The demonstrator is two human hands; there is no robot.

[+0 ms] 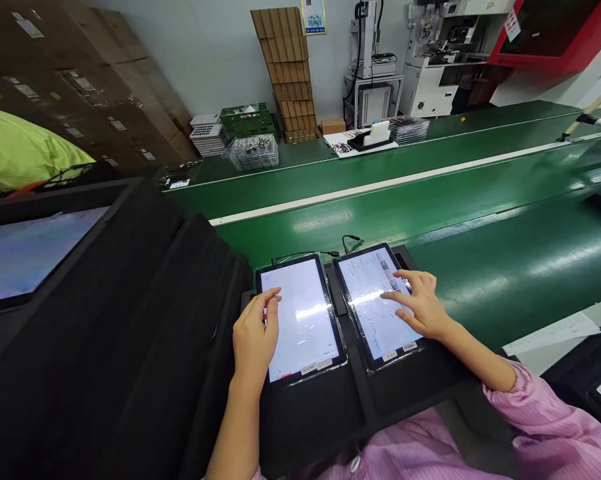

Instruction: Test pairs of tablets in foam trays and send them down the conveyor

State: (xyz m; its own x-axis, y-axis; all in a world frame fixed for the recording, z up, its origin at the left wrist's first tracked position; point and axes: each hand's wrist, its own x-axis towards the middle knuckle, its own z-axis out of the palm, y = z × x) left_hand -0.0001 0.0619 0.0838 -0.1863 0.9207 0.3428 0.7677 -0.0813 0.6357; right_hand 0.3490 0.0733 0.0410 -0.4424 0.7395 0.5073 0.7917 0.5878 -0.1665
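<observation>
Two tablets lie side by side in a black foam tray [310,413] in front of me. Over the left edge of the left tablet [305,333], whose screen is mostly white, is my left hand [256,330]; its fingers are bent inward, thumb apart from the index finger, holding nothing. My right hand [420,303] is spread above the right tablet [367,303], fingertips at or just over its lit screen, which shows lines of text and small pictures. Whether the fingertips touch the glass I cannot tell. Black cables [350,243] run from the far edges of both tablets.
Stacked black foam trays [145,320] rise at my left, the top one bearing another lit tablet [35,253]. Beyond runs a green conveyor belt [480,260] with a white rail [380,183]. Papers [555,333] lie at the right. A person in a yellow top [25,143] is far left.
</observation>
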